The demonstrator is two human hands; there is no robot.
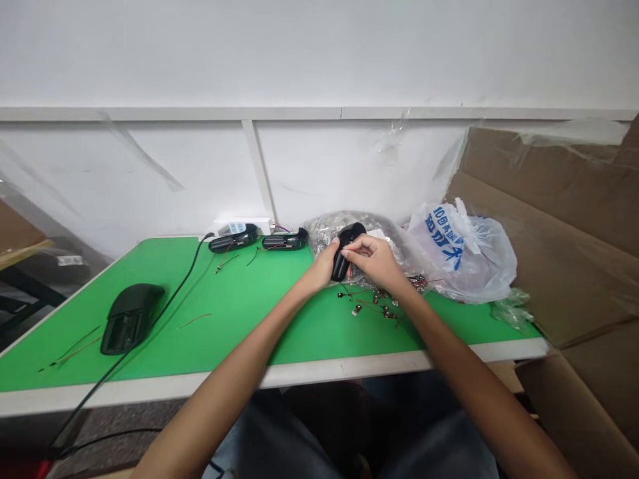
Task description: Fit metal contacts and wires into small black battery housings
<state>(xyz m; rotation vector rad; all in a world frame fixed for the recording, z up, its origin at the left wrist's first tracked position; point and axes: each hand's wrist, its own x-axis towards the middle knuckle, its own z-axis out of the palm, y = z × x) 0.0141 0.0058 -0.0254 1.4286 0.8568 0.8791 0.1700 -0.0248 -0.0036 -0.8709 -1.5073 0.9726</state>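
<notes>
My left hand (325, 265) is closed around a black plastic housing (341, 267), tilted upright above the green mat. My right hand (373, 258) pinches at the housing's right side, where a thin red wire shows by the fingertips. Just below my hands, small metal parts with thin wires (387, 311) lie scattered on the mat. A clear bag of parts (319, 229) sits right behind the housing. Two similar black housings, one (284, 240) nearer and one (233, 239) farther left, lie at the mat's back edge with wires coming out.
A larger black housing (130, 318) stands at the left, crossed by a black cable (187, 273). Loose wires (74, 351) lie beside it. At the right are a tied white plastic bag (464, 256) and a big cardboard box (554, 233). A white wall (319, 53) rises behind.
</notes>
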